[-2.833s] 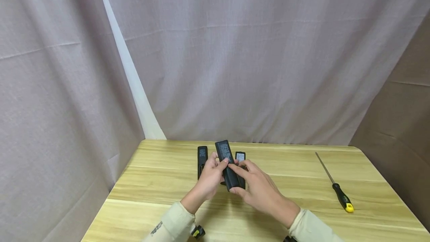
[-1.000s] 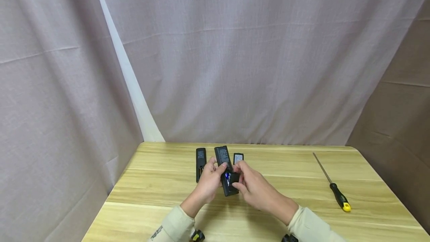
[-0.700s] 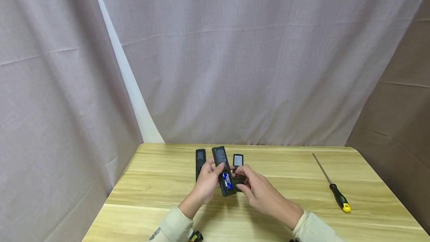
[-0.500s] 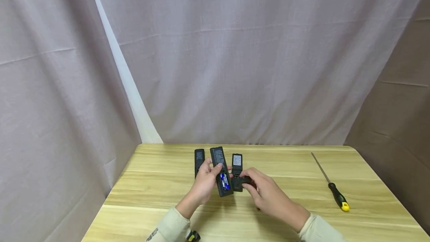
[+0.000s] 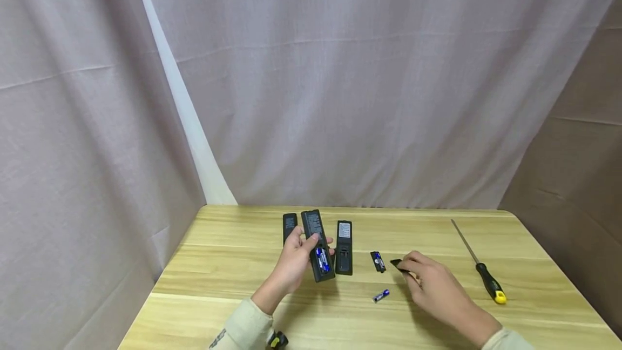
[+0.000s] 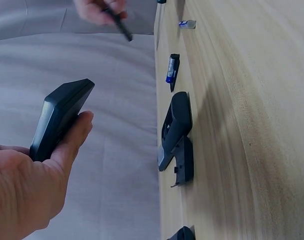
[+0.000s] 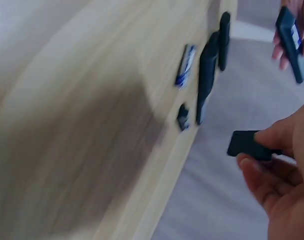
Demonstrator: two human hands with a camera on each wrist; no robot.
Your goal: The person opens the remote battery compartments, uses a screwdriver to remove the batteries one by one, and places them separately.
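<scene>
My left hand [image 5: 290, 264] holds a black remote control [image 5: 313, 224], its back turned up. Blue-and-white batteries [image 5: 323, 260] show in its uncovered compartment. Off to the right, my right hand [image 5: 436, 287] pinches a small black battery cover [image 5: 397, 266] between thumb and fingers, raised over the table in the right wrist view. A second remote [image 5: 344, 263] lies back up beside the held one, its compartment bare. Nearer my right hand lie another black cover [image 5: 376, 267] with a battery [image 5: 379, 258] on it and a loose battery [image 5: 381, 296].
A third remote [image 5: 289, 222] lies partly hidden behind my left hand. At the right of the wooden table [image 5: 214, 269] rests a screwdriver [image 5: 489, 283] with a black and yellow handle. Curtains [image 5: 369, 96] hang behind the table.
The cover has come off the held remote, baring its batteries. My right hand has carried it away to the right, revealing the second remote, the other cover and the loose battery.
</scene>
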